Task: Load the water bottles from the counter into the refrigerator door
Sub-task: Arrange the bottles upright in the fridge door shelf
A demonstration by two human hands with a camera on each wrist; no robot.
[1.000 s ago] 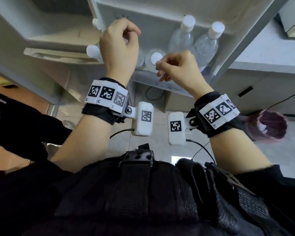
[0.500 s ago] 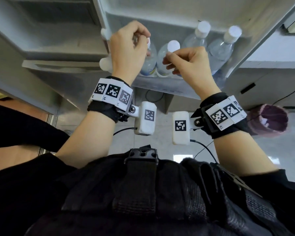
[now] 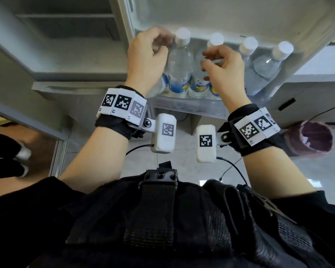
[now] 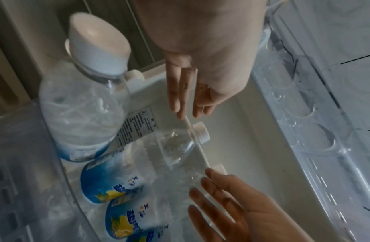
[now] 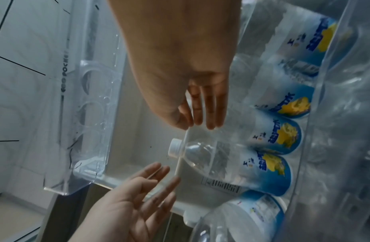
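Several clear water bottles with white caps and blue-yellow labels stand in the refrigerator door shelf (image 3: pixel 182 108); the nearest ones are bottle (image 3: pixel 179 60) and bottle (image 3: pixel 197 74). Both my hands are raised in front of them. My left hand (image 3: pixel 159 47) pinches one end of a thin pale strip (image 4: pixel 197 144), and my right hand (image 3: pixel 209 59) pinches the other end (image 5: pixel 183 153). The strip spans the gap between the hands, crossing in front of one bottle's neck (image 5: pixel 192 152). Neither hand holds a bottle. A tall bottle (image 4: pixel 84 106) stands just left of my left hand.
The open fridge compartment with shelves (image 3: pixel 66 26) lies at the left. A clear egg tray (image 4: pixel 304 106) sits in the door above the bottle shelf. A counter (image 3: pixel 317 64) and a purple-lined bin (image 3: pixel 315 140) are at the right. Another person's legs (image 3: pixel 17 151) show at far left.
Both hands stay raised before the shelf and have spread slightly apart. The head view has shifted, so the bottles show more fully between and beside the hands.
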